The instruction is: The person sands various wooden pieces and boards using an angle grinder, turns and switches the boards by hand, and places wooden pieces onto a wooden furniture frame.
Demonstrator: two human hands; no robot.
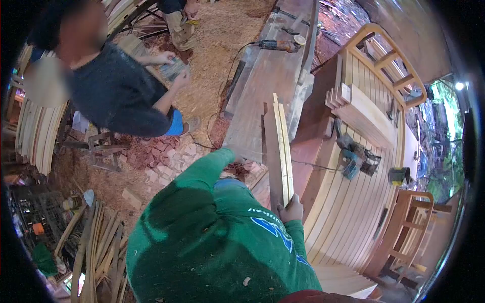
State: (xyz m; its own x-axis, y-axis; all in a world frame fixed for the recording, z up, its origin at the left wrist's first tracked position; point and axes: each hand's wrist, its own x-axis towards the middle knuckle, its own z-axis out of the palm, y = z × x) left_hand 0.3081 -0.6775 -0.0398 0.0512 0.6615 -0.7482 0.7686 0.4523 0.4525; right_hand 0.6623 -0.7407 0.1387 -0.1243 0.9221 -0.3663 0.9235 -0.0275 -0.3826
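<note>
Below me are my green shirt and sleeves. My right hand (291, 210) is closed round the lower end of some long, narrow, pale wooden strips (284, 146), which point away from me beside the workbench. My left arm reaches forward to the near end of the long wooden workbench (260, 96). Little of my left hand (239, 158) shows past the sleeve, near the bench's edge, and its fingers cannot be made out.
An orange-and-black power tool (280, 45) lies on the bench. At right, another power tool (351, 159) and a can (399, 175) rest on slatted wood (343, 202). Offcuts (166, 161) litter the floor. A person (118, 88) at left handles a small object; another stands beyond.
</note>
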